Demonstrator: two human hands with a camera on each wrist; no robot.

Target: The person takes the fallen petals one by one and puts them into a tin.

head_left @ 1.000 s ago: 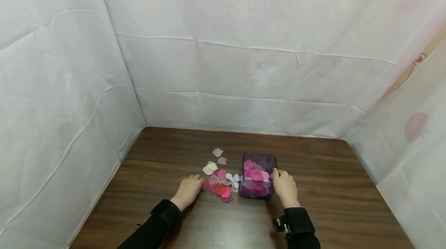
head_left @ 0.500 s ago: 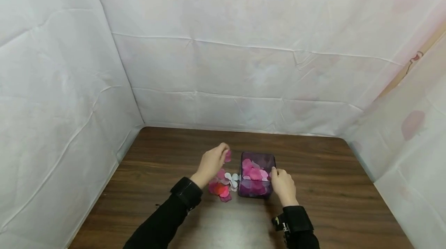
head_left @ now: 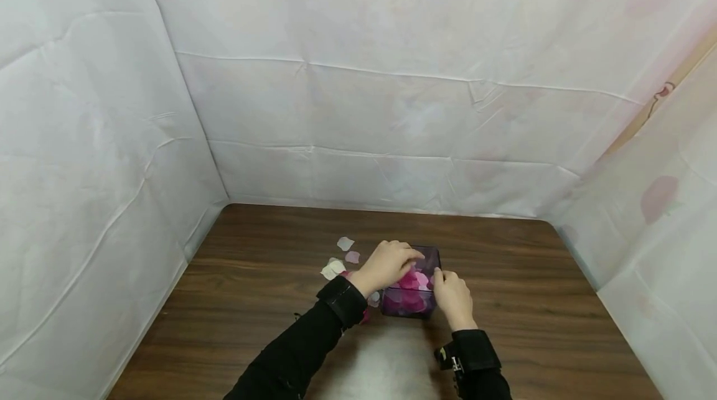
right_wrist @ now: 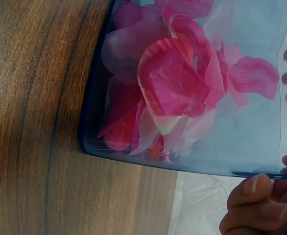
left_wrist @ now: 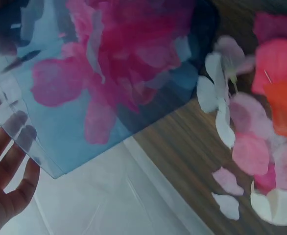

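A see-through purple plastic box [head_left: 406, 306] stands on the table, with pink and magenta petals [right_wrist: 170, 83] heaped inside. At its right side, my right hand [head_left: 455, 300] pinches the rim between thumb and fingers. My left hand [head_left: 388, 263] reaches over the box's opening from the left, its loosely bent fingers spread apart; no petal shows between them. In the left wrist view, those fingers [left_wrist: 16, 169] appear at the box's top edge, partly through the clear wall. Loose artificial petals lie left of the box, including an orange one [left_wrist: 283, 110]; my left forearm hides many in the head view.
Cream petals [head_left: 333, 268], a pale pink petal [head_left: 352, 257] and a white petal [head_left: 345, 243] lie left of and behind the left hand. The wooden table [head_left: 521, 300] is bounded by white cloth walls [head_left: 370, 114] at the back and sides.
My left hand has moved from the loose petals to over the box, going right. The pink petal it pinched half a second ago no longer shows in its fingers. My right hand keeps holding the box.
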